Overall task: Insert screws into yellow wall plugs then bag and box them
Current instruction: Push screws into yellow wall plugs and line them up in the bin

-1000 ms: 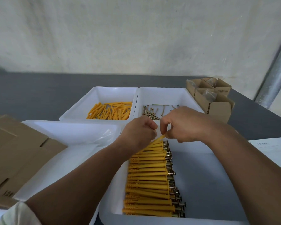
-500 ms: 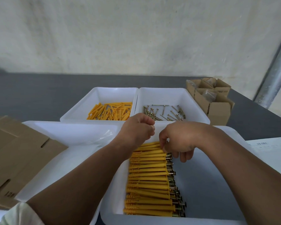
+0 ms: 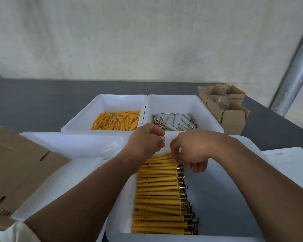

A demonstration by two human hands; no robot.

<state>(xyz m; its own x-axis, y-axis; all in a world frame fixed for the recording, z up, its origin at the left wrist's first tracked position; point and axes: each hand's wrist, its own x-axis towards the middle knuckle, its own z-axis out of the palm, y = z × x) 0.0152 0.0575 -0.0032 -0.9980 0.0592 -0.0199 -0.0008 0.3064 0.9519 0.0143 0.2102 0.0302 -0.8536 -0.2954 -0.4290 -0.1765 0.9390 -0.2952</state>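
Head view: four trays; right hand pinched on topmost plug, left hand curled, perhaps empty.

Table: dark grey, flat, running back to a pale wall.
Screw tray: white, toward the back of the table.
Plug tray: white, touching the screw tray's left side.
Open cardboard boxes: just right of the screw tray.
Front right tray: white, directly in front of the screw tray.
Front left tray: white, in front and left of the screw tray.
Flat cardboard: far left of the screw tray, nearer the viewer.
Paper sheet: in front and right of the screw tray.
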